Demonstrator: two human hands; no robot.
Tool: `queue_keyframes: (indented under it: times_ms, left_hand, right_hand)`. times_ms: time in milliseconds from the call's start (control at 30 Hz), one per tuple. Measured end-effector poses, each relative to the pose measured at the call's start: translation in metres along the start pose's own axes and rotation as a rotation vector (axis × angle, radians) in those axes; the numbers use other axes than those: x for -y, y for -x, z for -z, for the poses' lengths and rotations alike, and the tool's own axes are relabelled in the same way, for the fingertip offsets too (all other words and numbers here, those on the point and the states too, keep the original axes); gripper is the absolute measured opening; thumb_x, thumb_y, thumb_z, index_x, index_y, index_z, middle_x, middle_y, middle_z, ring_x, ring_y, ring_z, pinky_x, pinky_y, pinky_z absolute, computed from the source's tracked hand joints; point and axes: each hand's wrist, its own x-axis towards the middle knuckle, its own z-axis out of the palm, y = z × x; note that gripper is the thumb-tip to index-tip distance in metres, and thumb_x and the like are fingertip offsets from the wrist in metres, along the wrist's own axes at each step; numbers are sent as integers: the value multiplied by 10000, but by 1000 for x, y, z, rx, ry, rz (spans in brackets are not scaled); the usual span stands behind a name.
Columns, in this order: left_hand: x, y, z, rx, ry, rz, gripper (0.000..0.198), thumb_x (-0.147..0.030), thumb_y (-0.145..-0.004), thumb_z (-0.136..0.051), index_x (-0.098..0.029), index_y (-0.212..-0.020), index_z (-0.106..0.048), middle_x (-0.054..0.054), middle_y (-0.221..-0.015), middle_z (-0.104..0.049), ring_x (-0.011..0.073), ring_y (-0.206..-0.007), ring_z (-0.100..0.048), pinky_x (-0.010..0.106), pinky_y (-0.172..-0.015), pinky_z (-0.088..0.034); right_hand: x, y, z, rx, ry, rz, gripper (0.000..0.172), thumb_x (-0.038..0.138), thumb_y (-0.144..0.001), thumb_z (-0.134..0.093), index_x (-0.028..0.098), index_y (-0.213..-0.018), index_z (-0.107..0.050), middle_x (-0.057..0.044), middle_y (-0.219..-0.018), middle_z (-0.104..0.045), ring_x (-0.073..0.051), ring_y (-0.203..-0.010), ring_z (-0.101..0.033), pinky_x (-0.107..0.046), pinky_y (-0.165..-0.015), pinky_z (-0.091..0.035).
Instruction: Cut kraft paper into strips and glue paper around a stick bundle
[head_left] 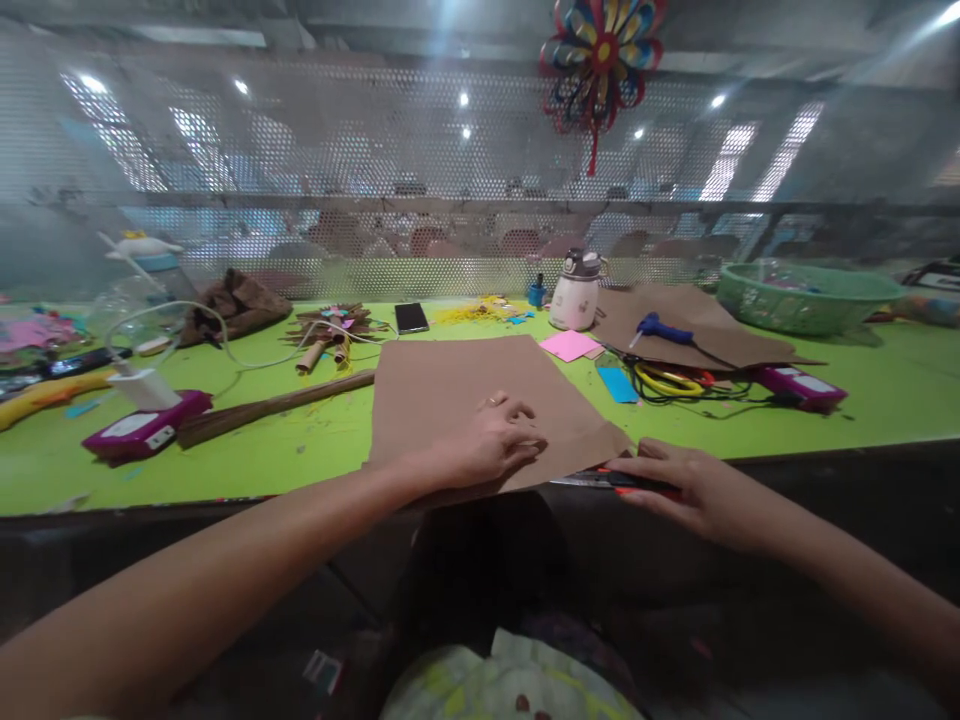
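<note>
Right hand (694,487): grasping black-and-orange-handled metal scissors (587,481). Left hand (495,440): loosely curled, ungripping, atop brown paper sheet (446,390), at front edge of green tabletop (900,415); bare room far right. Purple plastic box (821,399): white label, illegible.

Brown paper sheet (450,400) and red-black scissors (611,481)
The sheet lies mostly flat on green table (330,440); scissors at its near right edge.

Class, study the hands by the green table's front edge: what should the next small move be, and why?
Probably a short leftward snip with the red-and-black-handled metal scissors along the near edge of the broad brown paper sheet: the bare right hand holds them at that edge, pointing left, while the bare left hand rests on the sheet.
</note>
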Motion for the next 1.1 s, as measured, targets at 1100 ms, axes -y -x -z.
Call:
queue_keyframes:
  times_ms: [1100]
  left_hand:
    - [28,46,18,131,-24,15,383,-381,-985,-310,-360,-1235,-600,70,-1248,-562,219,-1053,-436,416,-971,-320]
  right_hand:
    - [21,1,-6,-41,-96,12,378,418,-943,-437,271,-1251,-599,-95,-1153,-631,-223,-988,-636,-361,-855,-507]
